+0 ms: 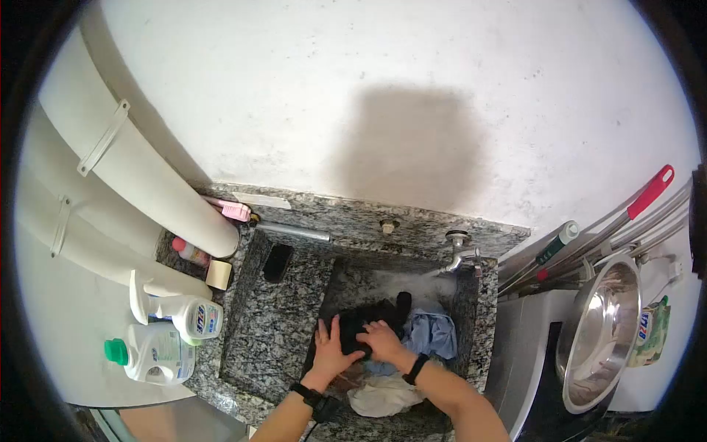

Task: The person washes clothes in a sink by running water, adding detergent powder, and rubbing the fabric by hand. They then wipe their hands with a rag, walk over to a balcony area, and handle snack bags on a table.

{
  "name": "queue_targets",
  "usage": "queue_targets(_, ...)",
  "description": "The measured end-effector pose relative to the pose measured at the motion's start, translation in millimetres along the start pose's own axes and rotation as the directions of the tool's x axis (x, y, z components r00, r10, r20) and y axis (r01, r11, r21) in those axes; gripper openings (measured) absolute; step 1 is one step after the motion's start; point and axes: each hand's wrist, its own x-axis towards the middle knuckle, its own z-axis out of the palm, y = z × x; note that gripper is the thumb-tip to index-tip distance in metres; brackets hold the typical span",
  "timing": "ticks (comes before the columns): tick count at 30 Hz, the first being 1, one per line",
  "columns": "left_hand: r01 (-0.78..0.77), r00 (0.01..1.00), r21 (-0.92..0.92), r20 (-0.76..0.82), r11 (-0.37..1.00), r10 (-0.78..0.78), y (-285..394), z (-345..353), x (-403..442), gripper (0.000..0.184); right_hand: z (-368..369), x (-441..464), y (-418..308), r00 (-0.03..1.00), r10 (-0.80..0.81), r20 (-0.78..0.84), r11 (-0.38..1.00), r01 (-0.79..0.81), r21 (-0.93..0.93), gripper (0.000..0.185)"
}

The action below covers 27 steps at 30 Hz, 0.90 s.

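A dark, wet piece of clothing (pixel 379 315) lies bunched in the granite sink basin (pixel 340 274). My left hand (pixel 333 355) rests on its left side, fingers spread and laid over the cloth. Close beside it, my right hand (pixel 383 342) has its fingers bent into the same dark garment, gripping it. To the right is a crumpled light-blue garment (pixel 433 335). A white cloth (pixel 386 396) sits below my hands, partly hidden by my right wrist. Water runs from the metal tap (pixel 462 258) into the basin, which is foamy at the back.
A dark brush (pixel 278 264) lies on the sloped granite washboard (pixel 276 324). Left stand a spray bottle (pixel 195 317), a green-capped jug (pixel 158 355), a soap bar (pixel 219 274) and a pink brush (pixel 236 211). A steel bowl (pixel 600 335) leans right, near several poles (pixel 589 247).
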Motion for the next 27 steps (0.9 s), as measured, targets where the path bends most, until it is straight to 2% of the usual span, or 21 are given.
queue_targets(1, -0.065, 0.992, 0.146, 0.119, 0.987, 0.048, 8.7, -8.5, 6.6, 0.106, -12.9, -1.7, 1.4, 0.992, -0.119, 0.028, 0.993, 0.119, 0.019, 0.039)
queue_targets(2, -0.146, 0.966, 0.279, 0.246, 0.949, 0.076, 12.0, -11.5, 9.0, 0.112, -19.9, -5.7, 4.0, 0.992, -0.119, 0.034, 0.993, 0.118, 0.019, 0.039)
queue_targets(3, -0.145, 0.966, 0.275, 0.247, 0.950, 0.076, 8.7, -9.6, 11.9, 0.112, -25.9, -8.4, 7.8, 0.973, -0.207, -0.101, 0.978, 0.206, -0.016, 0.039)
queue_targets(4, -0.174, 0.963, 0.164, 0.236, 0.971, 0.133, 2.6, -5.1, 19.1, 0.113, -32.0, -7.8, 10.6, 0.928, -0.296, -0.228, 0.955, 0.289, -0.064, 0.040)
queue_targets(5, -0.201, 0.958, 0.050, 0.220, 0.978, 0.186, -2.8, 1.1, 24.7, 0.115, -39.7, -6.6, 7.9, 0.930, -0.296, -0.218, 0.955, 0.289, -0.065, 0.040)
queue_targets(7, -0.148, 0.975, 0.091, 0.179, 0.985, 0.130, -4.9, 19.6, 25.3, 0.111, -49.7, -5.5, 0.2, 0.929, 0.131, -0.346, 0.991, -0.137, 0.007, 0.047)
queue_targets(8, -0.103, 0.987, 0.146, 0.137, 0.984, 0.083, -5.4, 29.2, 23.0, 0.107, -45.2, -1.3, 2.9, 0.961, 0.227, -0.157, 0.974, -0.227, 0.017, 0.068)
queue_targets(9, -0.063, 0.995, 0.203, 0.088, 0.977, 0.046, -5.9, 37.9, 25.6, 0.103, -29.3, 2.4, 9.8, 0.961, 0.233, -0.151, 0.972, -0.232, 0.022, 0.068)
queue_targets(10, -0.095, 0.987, 0.334, 0.157, 0.938, 0.044, -8.2, 49.5, 27.4, 0.095, -7.1, 8.7, 21.1, 0.944, 0.324, -0.062, 0.943, -0.317, 0.098, 0.079)
queue_targets(11, -0.092, 0.986, 0.334, 0.159, 0.938, 0.040, -16.1, 64.0, 30.1, 0.095, 12.7, 17.0, 33.4, 0.915, 0.401, 0.037, 0.901, -0.401, 0.164, 0.091)
queue_targets(12, -0.108, 0.975, 0.390, 0.220, 0.914, 0.021, -24.2, 77.6, 34.1, 0.093, 23.1, 27.7, 44.0, 0.917, 0.395, 0.061, 0.918, -0.396, 0.011, 0.099)
queue_targets(14, -0.108, 0.947, 0.498, 0.316, 0.861, -0.064, -35.1, 97.3, 55.0, 0.091, 38.7, 52.4, 62.6, 0.918, 0.394, 0.046, 0.919, -0.393, -0.028, 0.097)
queue_targets(16, -0.086, 0.935, 0.460, 0.343, 0.883, -0.087, -46.4, 107.1, 76.7, 0.091, 53.1, 69.3, 75.6, 0.911, 0.411, 0.038, 0.911, -0.408, -0.064, 0.095)
queue_targets(19, -0.085, 0.920, 0.405, 0.383, 0.910, -0.084, -37.1, 96.0, 107.0, 0.091, 55.2, 87.8, 99.2, 0.910, 0.411, 0.057, 0.912, -0.411, -0.002, 0.090)
queue_targets(21, -0.110, 0.906, 0.399, 0.417, 0.911, -0.074, -44.3, 86.8, 95.7, 0.091, 39.2, 83.9, 99.1, 0.937, 0.330, 0.111, 0.894, -0.348, 0.282, 0.085)
queue_targets(22, -0.111, 0.875, 0.336, 0.479, 0.935, -0.069, -51.4, 82.2, 98.0, 0.096, 23.3, 72.7, 91.3, 0.925, 0.354, 0.136, 0.930, -0.364, 0.056, 0.089)
queue_targets(23, -0.104, 0.838, 0.271, 0.543, 0.957, -0.063, -55.3, 80.3, 94.6, 0.101, 7.4, 55.8, 77.8, 0.923, 0.360, 0.135, 0.927, -0.370, 0.061, 0.089)
queue_targets(24, -0.108, 0.831, 0.271, 0.553, 0.956, -0.064, -46.4, 72.3, 80.4, 0.101, -4.9, 36.5, 66.3, 0.855, 0.518, 0.024, 0.853, -0.514, -0.089, 0.092)
queue_targets(25, -0.008, 0.820, 0.418, 0.523, 0.908, -0.234, -38.1, 64.9, 61.9, 0.106, -10.9, 17.8, 60.5, 0.760, 0.642, -0.105, 0.730, -0.647, -0.219, 0.095)
queue_targets(26, 0.088, 0.791, 0.554, 0.466, 0.828, -0.396, -31.1, 59.7, 45.0, 0.111, -8.8, -4.3, 62.4, 0.754, 0.650, -0.092, 0.726, -0.653, -0.218, 0.095)
queue_targets(27, 0.086, 0.783, 0.557, 0.475, 0.826, -0.402, -38.3, 57.9, 28.7, 0.111, -2.1, -27.9, 65.0, 0.633, 0.774, -0.027, 0.631, -0.774, -0.047, 0.096)
